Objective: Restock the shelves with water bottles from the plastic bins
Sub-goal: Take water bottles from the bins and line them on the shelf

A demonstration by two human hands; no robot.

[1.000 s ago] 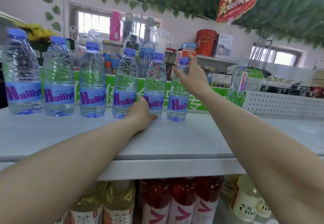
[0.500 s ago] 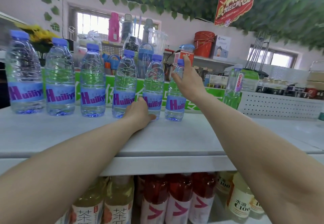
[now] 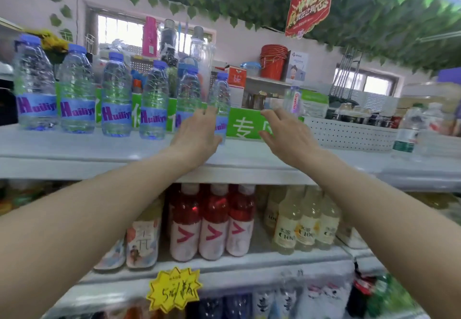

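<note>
Scanning from the upper left of the frame, I see six water bottles [image 3: 116,99] standing upright in a row on the top shelf [image 3: 74,149], labels facing out, spaced evenly so shoppers can read them, I'd judge. My left hand [image 3: 197,131] sits in front of the two rightmost bottles [image 3: 220,101], fingers spread and loosely straight, its grip clamped on nothing; whether the fingertips touch a bottle I cannot tell. Just right of centre, my right hand [image 3: 284,135] hovers above the shelf edge, its grip likewise apart and empty, before the green sign [image 3: 245,125]. Bare shelf to the right likely awaits more bottles. No plastic bins show.
</note>
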